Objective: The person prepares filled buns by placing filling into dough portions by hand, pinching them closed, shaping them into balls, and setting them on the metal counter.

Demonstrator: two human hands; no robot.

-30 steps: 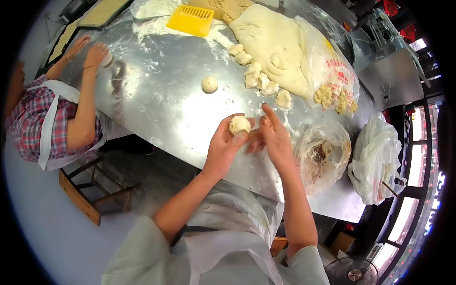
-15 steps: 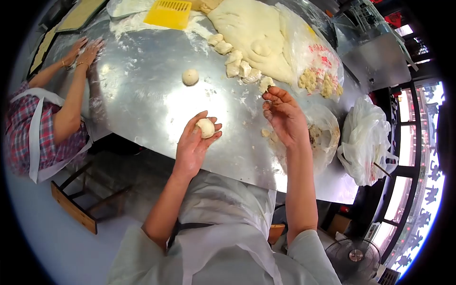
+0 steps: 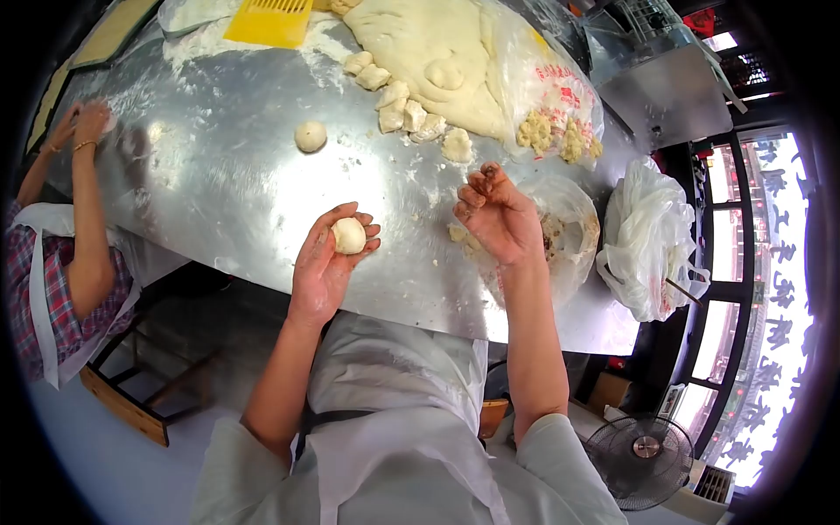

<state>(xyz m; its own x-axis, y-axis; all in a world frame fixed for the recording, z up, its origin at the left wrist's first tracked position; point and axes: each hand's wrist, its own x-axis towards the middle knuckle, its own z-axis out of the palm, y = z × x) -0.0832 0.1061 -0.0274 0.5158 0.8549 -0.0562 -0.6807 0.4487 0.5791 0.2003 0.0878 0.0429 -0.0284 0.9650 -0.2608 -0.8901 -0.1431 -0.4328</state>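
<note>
A round dough ball (image 3: 348, 236) rests in my left hand (image 3: 320, 271), with the fingers and thumb curved around it. My right hand (image 3: 500, 214) is raised over the table to the right, its fingers curled in and their tips smeared dark brown. Whether anything sits inside those fingers is hidden. Past my left hand, a second dough ball (image 3: 311, 136) lies on the metal table (image 3: 236, 192). Several torn dough pieces (image 3: 414, 115) lie along the edge of a big dough slab (image 3: 429, 52). Beside my right wrist is a clear plastic bag (image 3: 573, 236) with brown crumbly stuff in it.
A yellow scraper (image 3: 269, 19) lies on flour at the back. Yellowish crumbly lumps (image 3: 560, 136) sit on printed plastic at right. A tied white bag (image 3: 652, 241) stands at the right edge. A co-worker's hands (image 3: 85, 124) work at far left, near a wooden stool (image 3: 127, 407).
My right hand's fingers have curled further in. The dough ball has turned slightly in my left hand. At far left the co-worker's hands have come closer together. The whole view has shifted somewhat.
</note>
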